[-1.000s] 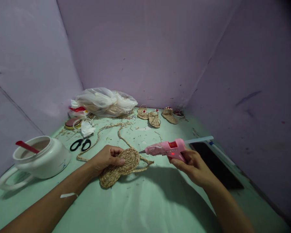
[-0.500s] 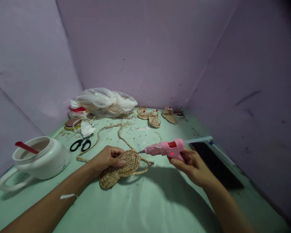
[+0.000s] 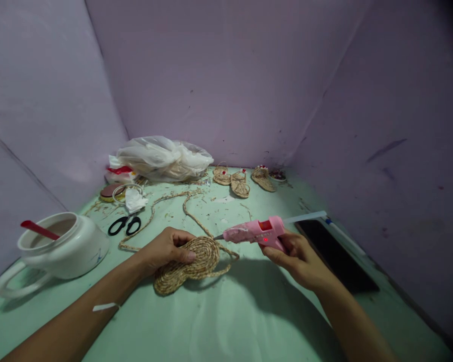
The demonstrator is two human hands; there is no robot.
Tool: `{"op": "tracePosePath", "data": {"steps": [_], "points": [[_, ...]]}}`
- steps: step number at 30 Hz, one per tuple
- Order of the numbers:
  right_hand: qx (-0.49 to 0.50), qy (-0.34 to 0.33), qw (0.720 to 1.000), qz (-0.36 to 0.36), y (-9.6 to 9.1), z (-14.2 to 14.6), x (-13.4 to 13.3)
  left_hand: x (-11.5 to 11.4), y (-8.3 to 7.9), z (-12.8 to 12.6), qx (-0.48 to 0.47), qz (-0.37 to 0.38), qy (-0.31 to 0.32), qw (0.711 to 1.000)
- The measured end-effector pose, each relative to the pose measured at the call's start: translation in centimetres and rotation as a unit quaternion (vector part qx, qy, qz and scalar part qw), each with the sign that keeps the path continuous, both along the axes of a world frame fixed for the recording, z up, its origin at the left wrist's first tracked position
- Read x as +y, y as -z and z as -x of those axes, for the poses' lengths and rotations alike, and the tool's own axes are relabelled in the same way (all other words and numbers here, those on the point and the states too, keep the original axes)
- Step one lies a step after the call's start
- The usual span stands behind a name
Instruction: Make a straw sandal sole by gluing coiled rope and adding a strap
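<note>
My left hand (image 3: 173,251) pinches a coiled straw sole (image 3: 202,259), its thumb on top and the other fingers partly hidden behind. Braided straw cord (image 3: 196,217) runs from the sole's right edge and loops back over the table. In my right hand (image 3: 296,254) is a pink glue gun (image 3: 254,232) with a red light lit and a clear glue stick (image 3: 305,217) out of its back. The gun's nozzle points left, at the upper right rim of the sole; whether it touches cannot be made out.
A white pot (image 3: 66,246) with a red handle inside stands at left, near black-handled scissors (image 3: 124,226). Behind lie a plastic bag (image 3: 166,158), a round tin (image 3: 112,192) and small straw sandals (image 3: 240,186). A dark flat phone-like slab (image 3: 335,256) and a pen (image 3: 345,235) lie right.
The glue gun has shifted slightly left, its nozzle still at the sole's rim. The sole has tilted a little, and the cord loop beside it sits closer in.
</note>
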State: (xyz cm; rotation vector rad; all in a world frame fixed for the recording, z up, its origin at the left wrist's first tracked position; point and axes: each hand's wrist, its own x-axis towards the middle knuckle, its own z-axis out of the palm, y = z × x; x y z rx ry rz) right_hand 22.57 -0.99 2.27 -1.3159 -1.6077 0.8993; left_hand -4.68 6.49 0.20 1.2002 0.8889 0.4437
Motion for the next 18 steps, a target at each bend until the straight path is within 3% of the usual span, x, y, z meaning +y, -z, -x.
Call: {"op": "tracePosePath", "data": {"steps": [15,18], "points": [[0.021,0.013,0.999,0.036,0.8,0.1,0.2,0.0,0.1,0.2,0.000,0.000,0.009,1.000],[0.060,0.067,0.994,0.062,1.1,0.5,0.9,0.1,0.4,0.3,-0.017,0.016,-0.011,1.000]]}}
